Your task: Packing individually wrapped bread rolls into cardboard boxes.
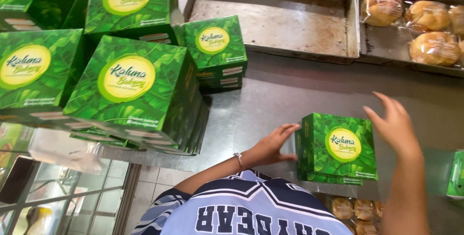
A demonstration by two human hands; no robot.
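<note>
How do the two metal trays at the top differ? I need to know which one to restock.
The left tray is bare, its floor stained, while the right tray holds wrapped buns. The left tray shows fully; the right tray runs off the picture's edge. Both are shallow metal trays on the steel counter.

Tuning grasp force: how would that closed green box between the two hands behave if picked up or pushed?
The green box looks like thin printed cardboard, so it probably dents if squeezed. Its flat base on the smooth metal counter suggests it slides rather than tips. Left hand touches its side; right hand hovers open above.
</note>
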